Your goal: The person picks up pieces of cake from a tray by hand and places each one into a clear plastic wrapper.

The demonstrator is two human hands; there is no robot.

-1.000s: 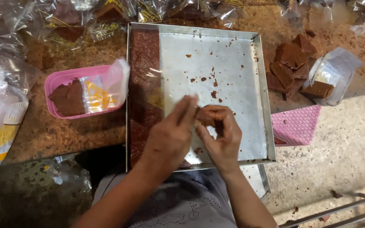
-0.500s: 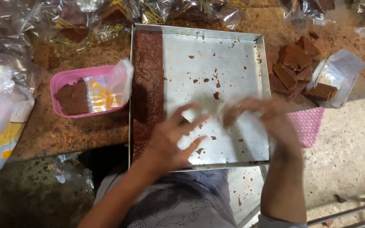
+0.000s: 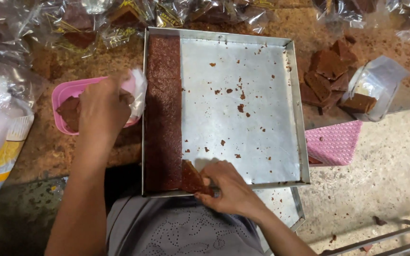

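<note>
One brown slab piece [image 3: 193, 178] is lifted at the near tray [image 3: 243, 71] corner, pinched between the bent fingers of the right hand [image 3: 231, 189]. It looks thin, soft and crumbly, so it is better to support it from below. The left hand [image 3: 101, 106], half closed, touches a clear bag [image 3: 137, 92] over the pink basket [image 3: 61, 95].

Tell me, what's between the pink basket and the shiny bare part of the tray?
In the head view, a long strip of brown slab lies along the tray's left side, beside the pink basket.
</note>
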